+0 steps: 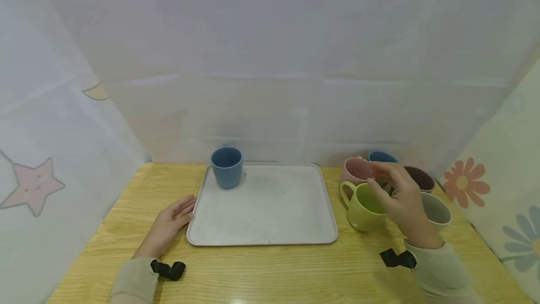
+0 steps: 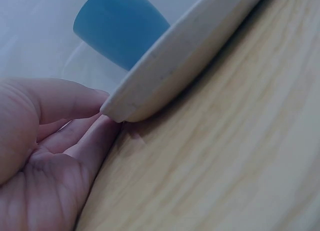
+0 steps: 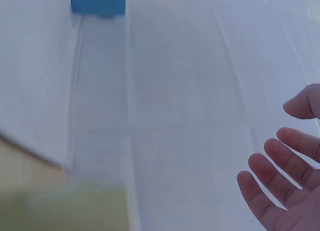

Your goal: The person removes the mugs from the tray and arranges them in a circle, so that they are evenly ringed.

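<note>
A blue cup [image 1: 227,168] stands upright at the back left of a pale rectangular tray [image 1: 270,215]. Beside the tray's left edge, my left hand [image 1: 166,224] rests on the table; its thumb tip meets the tray rim in the left wrist view, the fingers extended near the tray's edge. My right hand [image 1: 402,201] hovers over the cluster of cups at the right with thumb and fingers spread, holding nothing. Nearest to it is a yellow-green mug [image 1: 362,217], handle toward the tray. That mug shows as a blurred green patch [image 3: 65,211] in the right wrist view.
Behind the green mug are a pink mug [image 1: 356,170] and another blue cup [image 1: 381,156]. A dark-lined cup [image 1: 421,178] and a pale grey cup [image 1: 438,210] sit farther right, partly behind my right hand. White cloth [image 1: 270,107] hangs along the wooden table's [image 1: 261,276] back edge.
</note>
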Tool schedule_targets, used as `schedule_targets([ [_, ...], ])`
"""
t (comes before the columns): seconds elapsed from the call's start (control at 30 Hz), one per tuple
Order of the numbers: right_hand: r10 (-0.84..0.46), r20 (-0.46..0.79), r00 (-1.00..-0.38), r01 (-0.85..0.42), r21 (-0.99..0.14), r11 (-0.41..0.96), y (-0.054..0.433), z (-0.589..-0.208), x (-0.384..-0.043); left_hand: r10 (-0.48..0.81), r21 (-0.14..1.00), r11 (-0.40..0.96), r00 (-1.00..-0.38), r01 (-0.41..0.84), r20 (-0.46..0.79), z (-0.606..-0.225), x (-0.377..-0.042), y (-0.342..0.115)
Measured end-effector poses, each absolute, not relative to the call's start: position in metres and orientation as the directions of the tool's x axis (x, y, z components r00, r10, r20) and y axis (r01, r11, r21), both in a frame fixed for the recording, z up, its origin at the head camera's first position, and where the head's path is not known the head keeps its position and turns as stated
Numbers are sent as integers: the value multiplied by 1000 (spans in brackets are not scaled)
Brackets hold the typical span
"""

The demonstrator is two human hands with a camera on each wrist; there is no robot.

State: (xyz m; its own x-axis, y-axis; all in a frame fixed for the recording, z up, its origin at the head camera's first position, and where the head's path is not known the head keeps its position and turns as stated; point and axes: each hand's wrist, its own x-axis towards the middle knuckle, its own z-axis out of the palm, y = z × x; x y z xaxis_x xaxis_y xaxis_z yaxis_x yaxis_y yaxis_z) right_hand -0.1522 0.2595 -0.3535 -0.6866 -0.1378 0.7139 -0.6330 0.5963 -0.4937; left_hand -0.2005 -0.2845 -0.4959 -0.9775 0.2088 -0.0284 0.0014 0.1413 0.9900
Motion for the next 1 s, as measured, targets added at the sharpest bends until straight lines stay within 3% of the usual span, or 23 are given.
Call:
schedule_targets([
  [0.1, -157, 705, -692, -675, -554, 487, 231, -357, -163, 206, 990, 139, -978, 4, -25, -497, -200, -284],
  [0.17, -165, 663, -730, -657, -613, 439, 212, -363, -168, 205, 991, 135, -979, 5, -23, -497, -200, -284],
  [0.33, -210, 525, -825, -563, -723, 401, 168, -375, -184, 208, 993, 117, -978, 9, -15, -493, -198, -283],
  [0.5, -270, 443, -855, -516, -775, 363, 129, -383, -199, 207, 994, 111, -978, 4, -19, -490, -196, -284],
  [0.73, -266, 242, -933, -316, -905, 285, 83, -406, -229, 197, 992, 126, -980, 10, -15, -493, -196, -283],
  [0.87, -240, 155, -958, -217, -941, 259, 59, -417, -246, 199, 992, 123, -980, 13, -12, -493, -197, -284],
  [1.0, -251, 147, -957, -210, -946, 248, 36, -425, -258, 209, 993, 116, -978, 13, -12, -494, -197, -284],
])
